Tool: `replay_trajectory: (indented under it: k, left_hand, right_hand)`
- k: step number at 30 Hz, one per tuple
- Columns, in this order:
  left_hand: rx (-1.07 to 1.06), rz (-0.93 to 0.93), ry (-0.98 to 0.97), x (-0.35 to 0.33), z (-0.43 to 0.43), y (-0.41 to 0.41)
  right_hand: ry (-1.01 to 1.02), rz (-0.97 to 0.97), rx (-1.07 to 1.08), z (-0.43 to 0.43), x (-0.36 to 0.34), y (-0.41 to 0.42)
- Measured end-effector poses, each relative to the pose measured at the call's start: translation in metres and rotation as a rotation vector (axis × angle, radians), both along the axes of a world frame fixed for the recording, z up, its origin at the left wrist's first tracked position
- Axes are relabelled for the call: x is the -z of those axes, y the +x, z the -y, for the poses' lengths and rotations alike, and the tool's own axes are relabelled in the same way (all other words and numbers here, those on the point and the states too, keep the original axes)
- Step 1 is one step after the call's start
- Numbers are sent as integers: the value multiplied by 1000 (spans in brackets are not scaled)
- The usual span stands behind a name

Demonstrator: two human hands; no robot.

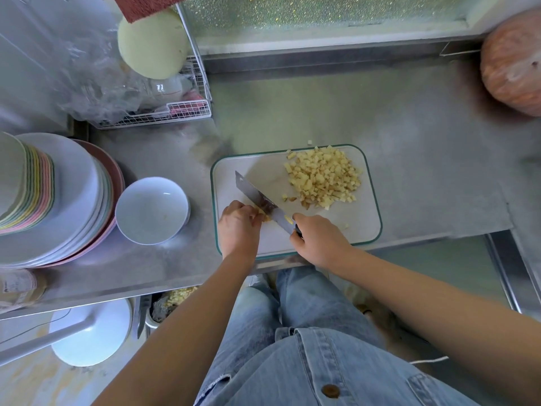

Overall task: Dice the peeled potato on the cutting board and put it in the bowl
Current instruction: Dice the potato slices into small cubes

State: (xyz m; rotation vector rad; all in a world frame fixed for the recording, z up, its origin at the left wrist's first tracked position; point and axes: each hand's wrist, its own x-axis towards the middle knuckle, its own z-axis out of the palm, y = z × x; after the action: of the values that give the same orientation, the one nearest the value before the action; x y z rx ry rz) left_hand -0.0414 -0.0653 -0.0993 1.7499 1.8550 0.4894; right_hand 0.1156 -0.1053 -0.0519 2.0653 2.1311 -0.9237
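Head view: right hand [319,240] grips the knife [259,200] over the cutting board's [366,227] near-left corner; left hand [238,227] pinches the last potato stub [265,217] beside the blade, while the dice [322,177] heap toward the far-right corner. So small a stub could slip, bringing that hand under the edge

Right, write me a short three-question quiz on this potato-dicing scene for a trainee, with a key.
1. True or false: the bowl already holds potato.
2. Which hand grips the knife?
3. Where does the diced potato lie? A in the bowl; B on the cutting board; C on the floor.
Key: 1 false, it is empty. 2 the right hand. 3 B.
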Motion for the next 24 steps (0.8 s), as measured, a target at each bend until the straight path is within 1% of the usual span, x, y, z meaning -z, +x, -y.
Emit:
replay_trajectory:
  k: [5,8,13,20,24]
  left_hand:
    - [-15,20,-15,0,1,0]
    - [-53,51,-55,-2,0,0]
    - [-224,120,-149,-4,4,2]
    - [-419,189,-299,-12,-3,6]
    - [-445,203,-347,-13,-7,7]
  right_hand:
    - [37,14,18,2,11,-4]
    - [85,-39,65,2,15,-4]
    - [131,-104,84,-1,10,3]
    - [61,-67,3,-1,-1,7]
    - [38,-57,4,-1,-2,5]
